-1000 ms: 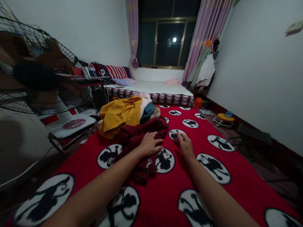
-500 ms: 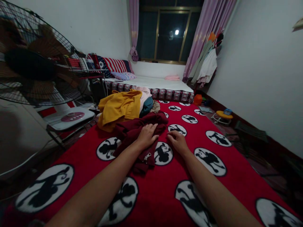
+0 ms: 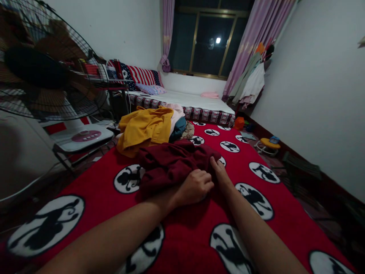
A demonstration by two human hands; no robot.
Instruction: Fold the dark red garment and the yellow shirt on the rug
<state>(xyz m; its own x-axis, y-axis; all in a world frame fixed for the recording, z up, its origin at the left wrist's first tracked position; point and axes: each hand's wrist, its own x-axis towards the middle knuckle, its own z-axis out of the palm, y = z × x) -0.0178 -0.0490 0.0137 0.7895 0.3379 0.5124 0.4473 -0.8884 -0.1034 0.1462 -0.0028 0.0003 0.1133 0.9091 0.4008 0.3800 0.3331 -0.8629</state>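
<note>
A maroon garment (image 3: 171, 161) lies bunched on the red blanket (image 3: 194, 232), which has black monkey figures in white circles. My left hand (image 3: 196, 186) is at the garment's near edge with fingers curled closed; the cloth within them is mostly hidden. At the right end of the garment is my right hand (image 3: 221, 175), its fingers pressed against the cloth and partly hidden by it. Just beyond the garment, to the left, sits a heap of clothes with a yellow garment (image 3: 146, 127) on top, and pink and teal pieces (image 3: 178, 127) beside it.
A large fan (image 3: 37, 68) stands at the left, its white base (image 3: 85, 133) on a stand. Behind the blanket is a bed (image 3: 188, 99) under the window. Clothes (image 3: 253, 82) hang at the right wall, near a yellow stool (image 3: 269, 143).
My left hand has come nearer and right, and its fingers have curled. My right hand has moved onto the garment's right end. The garment's near flap with the zip is no longer visible.
</note>
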